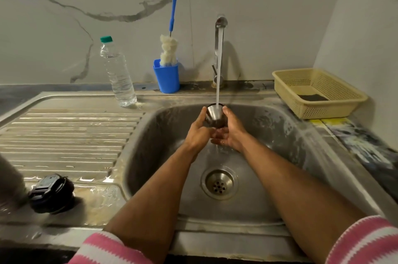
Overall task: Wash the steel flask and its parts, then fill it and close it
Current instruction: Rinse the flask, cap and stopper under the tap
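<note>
Steel flask cup (213, 114), small and round, sits under the running tap stream (219, 74) above the sink (280, 134), left hand (199, 132) and right hand (229, 132) each in a curled grip on it; turning it slowly would rinse every side.

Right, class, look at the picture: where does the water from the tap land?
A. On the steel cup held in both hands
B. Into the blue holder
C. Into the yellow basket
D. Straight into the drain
A: the stream from the tap falls onto the steel cup, which the left hand and right hand hold over the sink.
</note>
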